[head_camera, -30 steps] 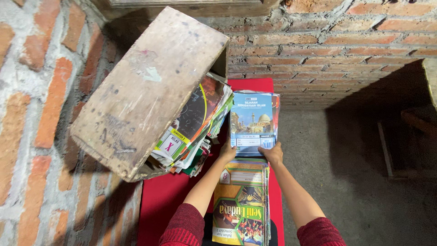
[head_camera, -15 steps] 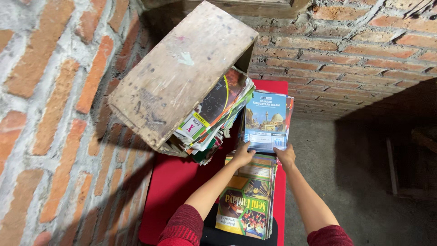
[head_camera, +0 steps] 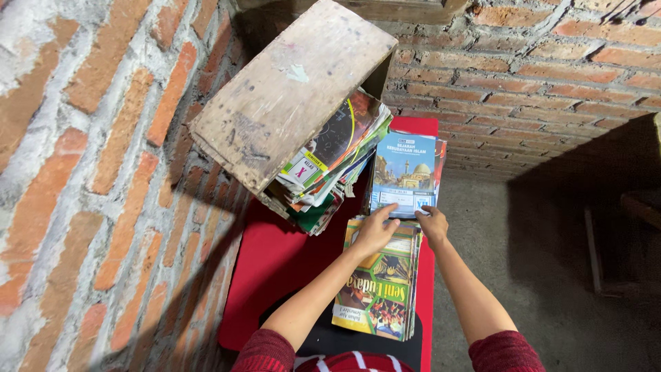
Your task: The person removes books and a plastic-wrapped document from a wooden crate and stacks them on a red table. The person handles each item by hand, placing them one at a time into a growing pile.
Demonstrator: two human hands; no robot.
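A blue book [head_camera: 406,172] with a domed building on its cover tops a stack at the far end of a red table [head_camera: 275,265]. My left hand [head_camera: 375,231] rests flat on the book's near edge, fingers apart. My right hand [head_camera: 432,224] touches the book's near right corner. A second stack with a colourful green and yellow cover [head_camera: 379,282] lies just below my hands, nearer to me.
A weathered wooden box [head_camera: 289,93] hangs on the brick wall [head_camera: 89,172] at left, with several books and magazines [head_camera: 330,162] spilling from its open side. Another brick wall [head_camera: 551,83] stands behind. Grey concrete floor [head_camera: 537,275] lies to the right.
The view has shifted so the box and books sit further right. Both hands stay at the near edge of the blue book, the left now lying flatter on its cover.
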